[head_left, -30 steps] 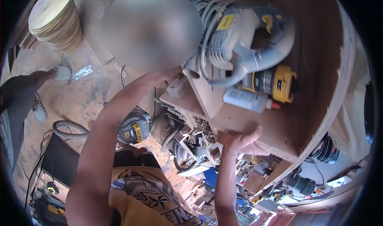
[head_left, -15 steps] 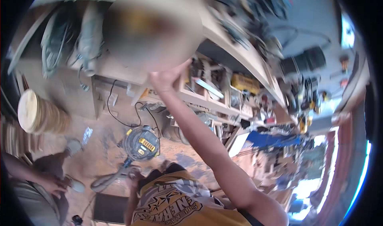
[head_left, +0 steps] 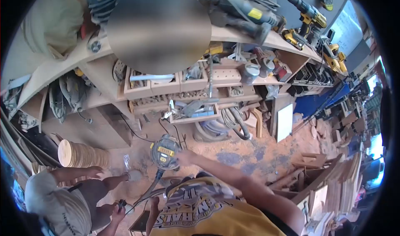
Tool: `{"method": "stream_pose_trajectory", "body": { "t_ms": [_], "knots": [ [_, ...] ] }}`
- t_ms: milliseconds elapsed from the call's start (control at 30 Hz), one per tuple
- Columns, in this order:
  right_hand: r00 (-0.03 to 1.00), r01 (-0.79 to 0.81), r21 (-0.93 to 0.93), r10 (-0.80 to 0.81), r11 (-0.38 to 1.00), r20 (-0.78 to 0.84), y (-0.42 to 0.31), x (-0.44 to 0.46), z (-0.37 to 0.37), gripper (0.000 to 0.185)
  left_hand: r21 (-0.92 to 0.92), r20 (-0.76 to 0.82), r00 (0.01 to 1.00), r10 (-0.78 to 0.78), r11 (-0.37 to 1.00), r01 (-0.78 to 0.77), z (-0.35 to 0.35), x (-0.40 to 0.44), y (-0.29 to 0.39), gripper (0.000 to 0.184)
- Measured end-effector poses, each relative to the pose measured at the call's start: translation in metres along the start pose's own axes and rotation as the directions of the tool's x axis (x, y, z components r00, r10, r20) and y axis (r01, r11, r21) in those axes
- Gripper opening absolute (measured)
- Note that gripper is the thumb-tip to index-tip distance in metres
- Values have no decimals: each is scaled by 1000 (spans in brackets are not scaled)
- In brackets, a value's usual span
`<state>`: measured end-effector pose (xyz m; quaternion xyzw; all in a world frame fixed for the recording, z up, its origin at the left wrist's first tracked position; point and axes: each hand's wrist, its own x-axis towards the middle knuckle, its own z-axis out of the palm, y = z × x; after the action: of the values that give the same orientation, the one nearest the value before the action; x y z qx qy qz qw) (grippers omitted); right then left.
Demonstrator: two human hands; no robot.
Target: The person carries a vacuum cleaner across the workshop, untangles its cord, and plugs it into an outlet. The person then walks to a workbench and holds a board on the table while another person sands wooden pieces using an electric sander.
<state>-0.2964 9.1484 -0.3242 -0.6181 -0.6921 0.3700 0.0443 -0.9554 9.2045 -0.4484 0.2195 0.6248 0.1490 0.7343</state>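
My right hand (head_left: 186, 157) is at the right edge of a round, dusty shop vacuum head (head_left: 165, 152) with yellow parts. Its fingers are blurred, and I cannot tell whether they touch the vacuum. Low in the view, beside my jersey, is my left hand (head_left: 154, 201), small and mostly hidden. A dark hose (head_left: 155, 181) runs from the vacuum down past it; whether my left hand holds the hose is unclear. Left of it, another hand (head_left: 118, 213), apparently the co-worker's, holds a small black object (head_left: 122, 203).
A co-worker (head_left: 62, 198) stands at the left by a stack of round wooden discs (head_left: 81, 153). Ahead, a workbench shelf (head_left: 233, 36) bears a drill (head_left: 307, 15) and other power tools. An open tool tray (head_left: 195, 111) juts out below. Wood pieces (head_left: 333, 190) stand at right.
My right hand has come down from the shelf to the vacuum. The view has turned, showing more of the bench and the co-worker.
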Motion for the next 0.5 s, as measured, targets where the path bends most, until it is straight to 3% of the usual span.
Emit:
{"method": "stream_pose_trajectory", "body": {
  "t_ms": [33,67,100,133,167,233,300,333,367,400,433,467,500],
  "knots": [
    [989,-140,1,140,990,-56,34,-45,28,36,-500,368,927,-78,824,268,33,3,10,25],
    [956,-266,80,273,961,-104,82,-84,75,39,338,180,983,42,935,-102,48,10,4,27],
    [887,-449,140,460,882,-53,111,-132,105,40,965,-18,987,160,262,-25,97,-7,19,29],
    [801,-580,220,599,784,-23,114,-189,108,38,934,227,898,378,178,-310,134,-3,6,25],
    [710,-695,191,703,693,37,169,-223,179,36,826,460,716,526,44,-563,159,-4,8,23],
    [447,-876,318,859,364,248,181,-311,209,46,898,378,863,334,96,-430,243,22,18,23],
    [289,-809,534,957,245,-1,251,-360,333,47,898,422,882,210,40,-438,339,54,30,23],
    [227,-707,419,744,569,-628,280,-363,386,32,881,469,870,153,-14,-472,388,65,37,23],
    [205,-731,617,957,290,-207,303,-409,448,46,852,523,848,90,-74,-518,431,81,44,23],
    [86,-724,686,996,75,-19,258,-431,403,42,814,574,819,14,-123,-568,477,92,45,24],
    [-116,-509,829,973,-229,198,174,-453,304,28,773,612,789,-64,-165,-613,517,105,39,24],
    [-284,-353,863,920,-361,268,150,-458,295,30,737,633,760,-146,-189,-649,558,114,25,24],
    [-360,-230,899,890,-374,279,149,-447,327,33,700,648,730,-215,-209,-683,594,116,14,24]
  ]
}}
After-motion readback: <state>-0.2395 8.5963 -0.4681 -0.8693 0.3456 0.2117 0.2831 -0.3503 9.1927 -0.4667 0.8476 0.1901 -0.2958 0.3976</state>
